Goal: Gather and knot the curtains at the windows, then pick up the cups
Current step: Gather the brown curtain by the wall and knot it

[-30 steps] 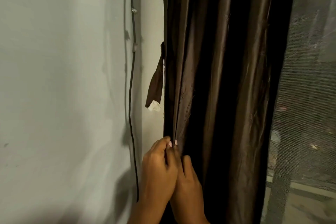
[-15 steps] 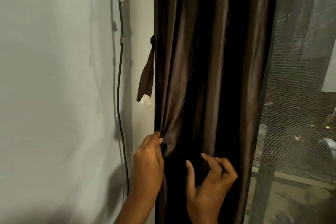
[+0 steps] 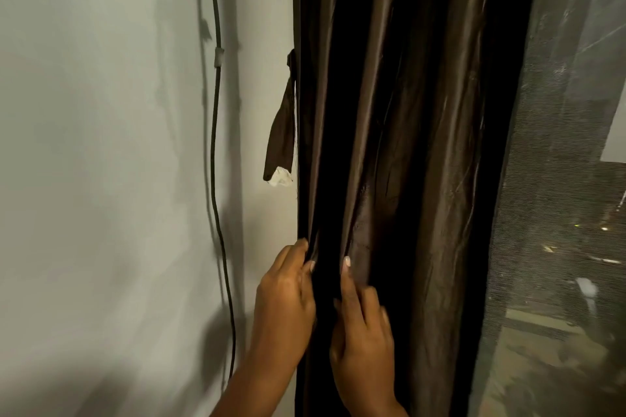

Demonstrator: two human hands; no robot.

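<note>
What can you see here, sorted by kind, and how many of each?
Hands: 2, the left hand and right hand, both on the fabric
Brown curtain: 1
Hanging tie-back strap: 1
Black cable on the wall: 1
Window mesh screen: 1
Total: 6

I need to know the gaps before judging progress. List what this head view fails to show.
- Cups: none in the head view, out of frame.
- curtain: top and hem cut off by the frame edges.
- tie-back strap: its fixing is hidden behind the curtain's edge.
- left hand and right hand: fingertips buried in folds.
- Outdoors: blurred by the mesh screen.
</note>
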